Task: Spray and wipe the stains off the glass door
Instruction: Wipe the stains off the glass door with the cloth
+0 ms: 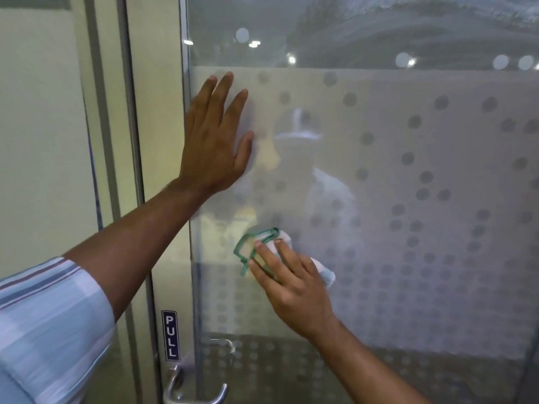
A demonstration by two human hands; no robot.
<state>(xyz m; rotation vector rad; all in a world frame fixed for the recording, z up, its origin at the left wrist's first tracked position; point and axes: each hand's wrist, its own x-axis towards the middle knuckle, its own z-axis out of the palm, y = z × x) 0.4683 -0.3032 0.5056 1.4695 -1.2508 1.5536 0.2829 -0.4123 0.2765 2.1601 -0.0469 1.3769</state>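
Glass door [408, 170] with a frosted band of dots, seen from the head camera. The left hand [214, 141] is laid flat and open against the glass near the door's left edge, fingers spread and pointing upward, nothing held in it; its forearm emerges from a striped sleeve [49, 325]. The right hand [291, 284] is pressed against the glass below the left hand, fingers extended over a folded white cloth [262, 252] with a green border, which is pinned between palm and pane; part of the cloth shows beyond the fingertips and at the right side of the hand. Smeared streaks [408, 27] are visible on the clear glass above the frosted band. A blue label [170, 335] reading "PULL" is fixed to the frame just left of the door's edge, below the right hand, and a metal lever handle [192, 389] is mounted beneath that label. No spray bottle is shown.
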